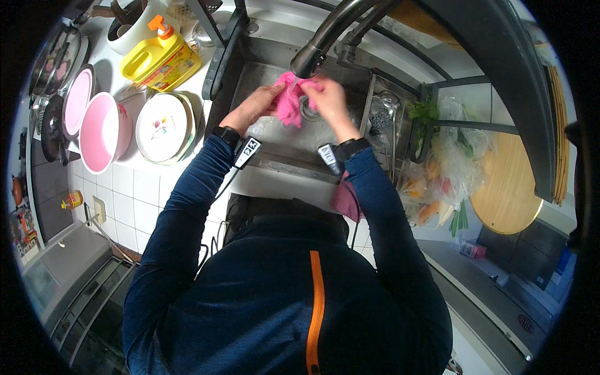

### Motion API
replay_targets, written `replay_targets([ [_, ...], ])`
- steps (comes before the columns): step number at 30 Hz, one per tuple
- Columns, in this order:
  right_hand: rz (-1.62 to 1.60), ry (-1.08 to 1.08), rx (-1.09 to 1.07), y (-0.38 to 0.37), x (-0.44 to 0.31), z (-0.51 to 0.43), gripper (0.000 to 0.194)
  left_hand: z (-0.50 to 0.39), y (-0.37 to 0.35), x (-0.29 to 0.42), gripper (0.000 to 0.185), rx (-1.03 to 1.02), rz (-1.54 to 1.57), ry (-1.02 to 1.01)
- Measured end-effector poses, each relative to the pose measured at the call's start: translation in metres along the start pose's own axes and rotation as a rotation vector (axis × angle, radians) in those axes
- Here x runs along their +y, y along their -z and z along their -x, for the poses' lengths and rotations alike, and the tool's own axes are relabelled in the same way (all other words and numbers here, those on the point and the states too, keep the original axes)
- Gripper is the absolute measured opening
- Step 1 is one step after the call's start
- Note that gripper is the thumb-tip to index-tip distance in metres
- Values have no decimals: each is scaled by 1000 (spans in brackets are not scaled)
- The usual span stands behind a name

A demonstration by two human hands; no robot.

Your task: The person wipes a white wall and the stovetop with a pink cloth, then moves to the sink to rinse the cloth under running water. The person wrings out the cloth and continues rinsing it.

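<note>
A bright pink cloth (289,108) hangs bunched between my hands, over the metal sink basin (262,150). My left hand (257,107) grips its left side. On the other side my right hand (330,97), slightly blurred, pinches the cloth's right part. The dark metal faucet (309,58) stands right above, and a thin stream of water runs from it onto the cloth. Below the cloth, the drain strainer (309,110) is partly covered. Both wrists wear black straps with small tagged devices.
Left of the sink are a yellow detergent jug (161,61), stacked plates (161,129) and a pink bowl (101,133). A ladle (390,101) lies in the narrow side basin. Bagged vegetables (450,154) and a round wooden board (506,183) sit right. Black rack bars (220,61) flank the sink.
</note>
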State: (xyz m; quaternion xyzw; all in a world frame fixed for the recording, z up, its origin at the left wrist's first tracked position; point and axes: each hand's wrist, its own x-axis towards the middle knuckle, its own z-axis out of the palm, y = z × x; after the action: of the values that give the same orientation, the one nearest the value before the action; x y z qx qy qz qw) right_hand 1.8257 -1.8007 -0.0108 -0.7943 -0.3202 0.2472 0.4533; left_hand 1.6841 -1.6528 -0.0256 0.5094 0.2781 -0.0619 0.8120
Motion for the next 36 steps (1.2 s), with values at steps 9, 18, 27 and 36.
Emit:
replay_targets([
  [9,-185,-143,-166,-7,7,7,20,19,-12,-2,38,-31,2,-60],
  [18,-452,-50,-133,2,30,-27,20,5,-4,2,33,92,-354,-130],
  [27,-35,167,209,-58,19,-8,24,-23,-33,-16,25,274,303,-280],
  [36,115,222,286,-63,18,2,32,-33,-41,-25,25,17,293,-324],
])
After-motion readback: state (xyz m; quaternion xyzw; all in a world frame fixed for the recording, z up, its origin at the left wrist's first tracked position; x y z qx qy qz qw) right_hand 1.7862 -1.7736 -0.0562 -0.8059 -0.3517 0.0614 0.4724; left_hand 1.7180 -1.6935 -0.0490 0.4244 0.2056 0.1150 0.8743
